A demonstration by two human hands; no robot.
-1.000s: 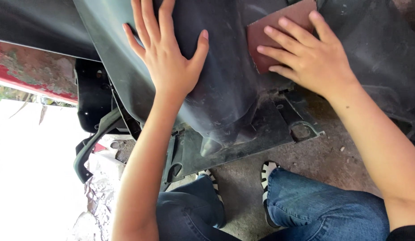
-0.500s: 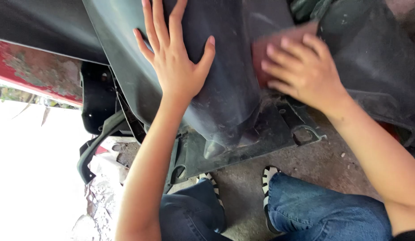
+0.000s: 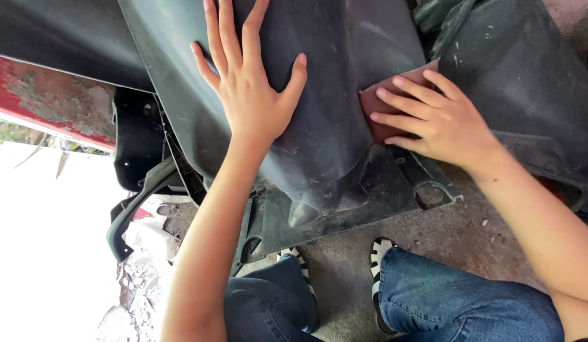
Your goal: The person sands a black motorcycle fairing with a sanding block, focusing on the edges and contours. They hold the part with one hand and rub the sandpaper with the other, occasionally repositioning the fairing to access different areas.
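A reddish-brown sheet of sandpaper (image 3: 387,107) is pressed flat against the dark plastic panel (image 3: 344,76) by the right hand (image 3: 443,120). The grip there is not a closed one: the fingers (image 3: 401,101) are stretched out side by side over the sheet, which is pinned between them and the panel rather than clamped. Only the left part and the upper corner of the sheet are seen; the rest is covered by the hand.

The left hand (image 3: 253,95) is laid open on the same panel, well to the left of the sandpaper, with fingers spread and pointing up and the thumb held out to the right. Nothing is held in it; the palm is flat on the curved surface.

The panel is dusty and dull grey-black, rounded at its middle, with a flat flange (image 3: 370,202) at its lower edge that appears to rest on the concrete floor (image 3: 458,244), though the contact is partly shadowed. Below it, knees in blue jeans (image 3: 458,304) and striped black-and-white shoes (image 3: 379,253) are seen. At the far left a worn red painted surface (image 3: 53,101) is visible beneath another dark panel.
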